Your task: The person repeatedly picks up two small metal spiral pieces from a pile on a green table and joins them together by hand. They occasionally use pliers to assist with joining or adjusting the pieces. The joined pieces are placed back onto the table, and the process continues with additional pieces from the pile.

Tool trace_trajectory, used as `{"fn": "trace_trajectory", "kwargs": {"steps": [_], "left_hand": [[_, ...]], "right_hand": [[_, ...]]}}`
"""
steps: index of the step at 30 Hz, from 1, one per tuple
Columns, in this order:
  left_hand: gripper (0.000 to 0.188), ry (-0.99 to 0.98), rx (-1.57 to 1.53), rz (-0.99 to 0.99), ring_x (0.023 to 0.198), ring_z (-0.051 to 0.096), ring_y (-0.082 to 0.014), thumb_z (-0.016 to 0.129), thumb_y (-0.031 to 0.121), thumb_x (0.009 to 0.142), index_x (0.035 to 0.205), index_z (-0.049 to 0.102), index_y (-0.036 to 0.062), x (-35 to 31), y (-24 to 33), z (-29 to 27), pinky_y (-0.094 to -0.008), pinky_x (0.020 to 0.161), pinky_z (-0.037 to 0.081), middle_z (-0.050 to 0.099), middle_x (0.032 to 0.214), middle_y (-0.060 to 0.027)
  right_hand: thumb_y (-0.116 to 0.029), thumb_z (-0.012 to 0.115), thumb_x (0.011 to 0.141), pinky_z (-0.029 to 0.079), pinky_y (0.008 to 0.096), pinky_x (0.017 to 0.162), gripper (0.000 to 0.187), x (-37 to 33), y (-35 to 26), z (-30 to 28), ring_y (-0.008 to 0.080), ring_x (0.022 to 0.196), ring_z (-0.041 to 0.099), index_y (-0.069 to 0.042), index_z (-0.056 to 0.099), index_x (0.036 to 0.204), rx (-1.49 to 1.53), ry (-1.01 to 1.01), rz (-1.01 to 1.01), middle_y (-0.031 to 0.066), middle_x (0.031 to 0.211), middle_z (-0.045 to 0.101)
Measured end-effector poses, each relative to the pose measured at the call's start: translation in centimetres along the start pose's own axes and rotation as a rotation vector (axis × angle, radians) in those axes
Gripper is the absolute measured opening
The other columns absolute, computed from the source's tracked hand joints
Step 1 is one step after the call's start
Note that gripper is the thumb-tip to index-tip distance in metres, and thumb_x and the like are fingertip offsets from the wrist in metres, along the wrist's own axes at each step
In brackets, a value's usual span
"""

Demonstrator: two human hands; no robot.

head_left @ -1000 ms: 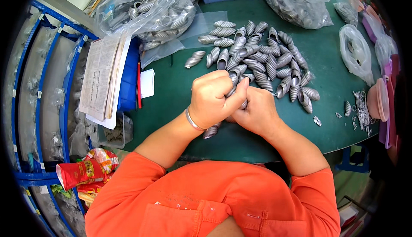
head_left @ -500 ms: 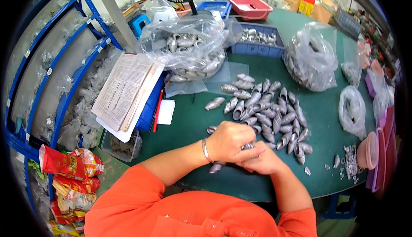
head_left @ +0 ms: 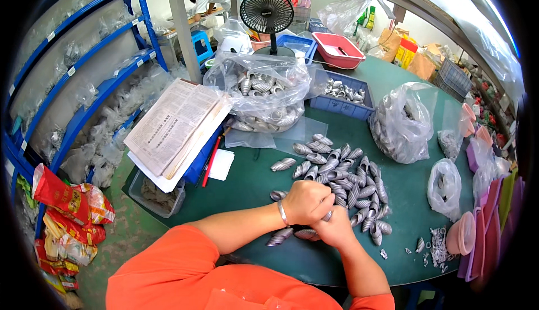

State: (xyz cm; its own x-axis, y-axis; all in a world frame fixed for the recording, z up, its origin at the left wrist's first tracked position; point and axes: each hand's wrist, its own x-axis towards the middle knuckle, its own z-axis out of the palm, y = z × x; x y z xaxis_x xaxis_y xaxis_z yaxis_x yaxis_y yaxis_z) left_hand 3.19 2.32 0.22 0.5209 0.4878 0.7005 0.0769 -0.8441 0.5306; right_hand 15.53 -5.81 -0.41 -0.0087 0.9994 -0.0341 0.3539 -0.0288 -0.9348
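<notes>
"Two hands, meeting over the near part of the green table [head_left: 407, 209]. Which step is in hand?"

"Judged from the posture, two-handed work on one grey piece [head_left: 327, 216]. Only a sliver of it shows, between the left hand [head_left: 307, 202] and the right hand [head_left: 336, 227]."

"What would the next move call for?"

"In my judgement, a steady hold by both hands, and care not to knock the loose ribbed pieces [head_left: 359, 189] heaped just beyond and to the right."

"State of the grip?"

"Left: fingers curled tight, no gap seen. Right: likewise folded, its thumb side against the left. Both appear closed about the same piece; how the hold is shared between them is hidden."

"Anything close by?"

"One ribbed piece [head_left: 279, 236] lies near, left of the hands, apart from the heap. A second [head_left: 307, 234] lies just beside the right hand. Whether it touches, I cannot tell. A third [head_left: 278, 195] lies left of the left hand, farther off."
</notes>
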Motion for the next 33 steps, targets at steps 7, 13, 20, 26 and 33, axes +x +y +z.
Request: {"fn": "trace_trajectory", "kwargs": {"steps": [7,13,20,26,33], "left_hand": [[0.033,0.093,-0.125,-0.177,0.051,0.051,-0.0351,0.052,0.018,0.088,0.06,0.05,0.0019,-0.2,-0.7,1.3,-0.0432,0.05,0.04,0.05,0.056,-0.0158],[0.028,0.164,0.001,0.075,0.047,0.047,-0.0326,0.054,0.012,0.085,0.059,0.048,0.0024,0.5,-1.0,0.6,-0.0425,0.046,0.037,0.046,0.055,-0.0136],[0.029,0.116,0.089,-0.027,0.05,0.05,-0.0348,0.052,0.012,0.086,0.059,0.051,0.0029,0.5,-0.8,-0.2,-0.0435,0.048,0.039,0.049,0.055,-0.0149],[0.031,0.028,-0.13,-0.251,0.049,0.05,-0.0354,0.05,0.014,0.087,0.06,0.052,-0.0003,-0.4,0.4,0.6,-0.0426,0.047,0.038,0.05,0.054,-0.0164],[0.031,-0.056,0.062,-0.023,0.05,0.052,-0.0338,0.052,0.013,0.087,0.059,0.053,0.0021,0.7,-0.1,0.4,-0.0427,0.048,0.04,0.051,0.055,-0.0142]], "right_hand": [[-0.001,0.064,0.064,0.032,0.0252,0.042,0.006,0.7,-0.5,-0.7,0.0101,0.048,0.049,-0.003,0.062,0.07,0.523,-0.116,0.287,0.0016,0.059,0.055],[0.005,0.059,0.056,0.017,0.0276,0.037,0.018,1.4,-0.8,-1.4,0.0092,0.037,0.036,-0.01,0.048,0.057,0.889,-0.33,0.443,0.0013,0.049,0.043],[-0.014,0.059,0.066,0.053,0.0434,0.067,0.02,2.1,-2.6,-2.2,0.0358,0.069,0.068,0.004,0.064,0.073,-0.466,-0.059,0.002,0.0228,0.067,0.064],[-0.011,0.065,0.073,0.026,0.0237,0.039,0.015,1.2,-0.2,-3.1,0.0089,0.04,0.04,-0.001,0.056,0.065,0.574,-0.555,0.434,0.001,0.053,0.048],[-0.023,0.066,0.074,0.045,0.0299,0.048,0.027,2.0,-1.2,-4.9,0.0189,0.049,0.057,0.003,0.063,0.068,0.068,-0.469,0.25,0.0119,0.061,0.061]]}}
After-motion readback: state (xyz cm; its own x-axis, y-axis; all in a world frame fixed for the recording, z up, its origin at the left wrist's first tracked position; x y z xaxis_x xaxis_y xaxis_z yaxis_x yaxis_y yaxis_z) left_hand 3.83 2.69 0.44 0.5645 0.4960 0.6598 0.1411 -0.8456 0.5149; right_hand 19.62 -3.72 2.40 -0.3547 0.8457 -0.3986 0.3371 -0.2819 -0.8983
